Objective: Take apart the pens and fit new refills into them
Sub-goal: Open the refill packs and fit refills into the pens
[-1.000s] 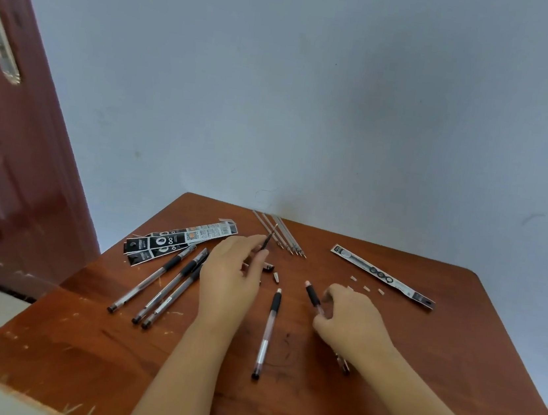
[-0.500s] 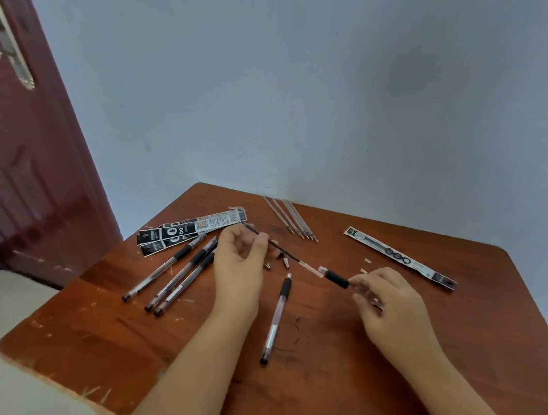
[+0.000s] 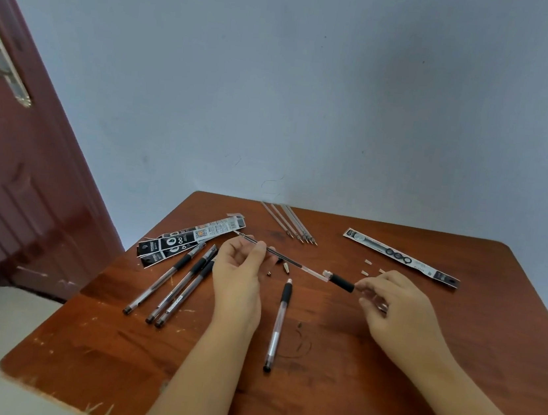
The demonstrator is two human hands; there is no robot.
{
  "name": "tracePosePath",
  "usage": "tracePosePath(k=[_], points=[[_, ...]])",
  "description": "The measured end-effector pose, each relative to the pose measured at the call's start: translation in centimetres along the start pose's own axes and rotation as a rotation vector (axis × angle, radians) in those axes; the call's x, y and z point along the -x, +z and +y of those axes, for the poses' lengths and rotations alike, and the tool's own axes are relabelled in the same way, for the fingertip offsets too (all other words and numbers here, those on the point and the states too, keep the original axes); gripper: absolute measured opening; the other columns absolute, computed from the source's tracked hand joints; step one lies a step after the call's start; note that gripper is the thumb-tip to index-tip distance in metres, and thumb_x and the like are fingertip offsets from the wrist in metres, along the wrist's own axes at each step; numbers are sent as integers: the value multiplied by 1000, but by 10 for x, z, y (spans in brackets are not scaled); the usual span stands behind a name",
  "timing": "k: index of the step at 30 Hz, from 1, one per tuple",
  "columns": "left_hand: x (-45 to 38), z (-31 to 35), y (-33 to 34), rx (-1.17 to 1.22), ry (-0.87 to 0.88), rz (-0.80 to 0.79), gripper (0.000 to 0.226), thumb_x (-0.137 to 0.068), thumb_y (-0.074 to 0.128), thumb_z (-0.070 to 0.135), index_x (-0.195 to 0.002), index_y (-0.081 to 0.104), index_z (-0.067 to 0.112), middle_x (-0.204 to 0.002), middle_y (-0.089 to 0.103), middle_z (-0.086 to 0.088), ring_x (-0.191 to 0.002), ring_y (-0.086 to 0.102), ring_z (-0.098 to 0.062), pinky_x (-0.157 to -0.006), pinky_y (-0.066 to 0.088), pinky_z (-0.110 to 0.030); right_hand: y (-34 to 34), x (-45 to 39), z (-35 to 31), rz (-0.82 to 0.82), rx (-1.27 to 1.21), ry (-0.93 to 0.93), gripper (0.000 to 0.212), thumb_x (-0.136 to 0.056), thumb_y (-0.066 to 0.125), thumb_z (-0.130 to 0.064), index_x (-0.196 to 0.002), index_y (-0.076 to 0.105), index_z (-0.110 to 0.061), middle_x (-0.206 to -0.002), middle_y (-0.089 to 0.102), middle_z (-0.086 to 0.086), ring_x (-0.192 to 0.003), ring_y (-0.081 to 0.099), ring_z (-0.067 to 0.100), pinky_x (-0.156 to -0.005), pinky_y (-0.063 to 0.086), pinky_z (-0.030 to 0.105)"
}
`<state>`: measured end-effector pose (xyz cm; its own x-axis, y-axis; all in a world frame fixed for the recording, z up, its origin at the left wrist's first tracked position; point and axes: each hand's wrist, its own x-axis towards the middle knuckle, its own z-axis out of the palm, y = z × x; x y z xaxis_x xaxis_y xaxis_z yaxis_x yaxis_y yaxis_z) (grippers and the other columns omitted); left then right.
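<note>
My left hand (image 3: 240, 272) pinches a thin black refill (image 3: 285, 259) that runs to the right, just above the table. Its right end meets the clear end of a pen barrel with a black grip (image 3: 339, 281), which my right hand (image 3: 394, 308) holds by the grip end. One whole pen (image 3: 278, 325) lies between my hands. Three more pens (image 3: 176, 285) lie side by side to the left of my left hand. Several bare refills (image 3: 289, 223) lie at the table's far edge.
Refill wrappers (image 3: 189, 238) lie at the far left and one packet (image 3: 401, 257) at the far right. Small pen tips (image 3: 286, 267) and caps (image 3: 367, 267) are scattered between my hands. The wooden table (image 3: 347, 388) meets a grey wall; a red door (image 3: 10, 175) stands left.
Both hands lifted from the table: the left picked up a refill, the right raised the pen barrel, and the two pieces now line up end to end. The camera tilted up slightly.
</note>
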<state>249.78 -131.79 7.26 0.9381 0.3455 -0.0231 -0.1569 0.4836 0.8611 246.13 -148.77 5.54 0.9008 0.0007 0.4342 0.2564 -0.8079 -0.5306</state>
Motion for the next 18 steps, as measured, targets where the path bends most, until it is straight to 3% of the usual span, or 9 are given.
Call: tracePosePath(k=[4, 18], points=[[-1, 1, -1, 22, 30, 17, 19, -86, 51, -5, -77, 51, 11, -71, 51, -3, -63, 54, -9, -58, 54, -15, -1, 0, 1, 12, 1, 28, 17, -75, 64, 1, -89, 69, -7, -84, 59, 3, -76, 53, 16, -69, 47, 29], [2, 2, 1, 3, 103, -64, 20, -86, 49, -6, -77, 49, 11, -70, 48, -2, -51, 58, 1, -57, 52, -12, 0, -1, 1, 10, 13, 36, 18, -76, 62, 2, -92, 68, -6, -88, 61, 7, -77, 50, 15, -69, 41, 24]])
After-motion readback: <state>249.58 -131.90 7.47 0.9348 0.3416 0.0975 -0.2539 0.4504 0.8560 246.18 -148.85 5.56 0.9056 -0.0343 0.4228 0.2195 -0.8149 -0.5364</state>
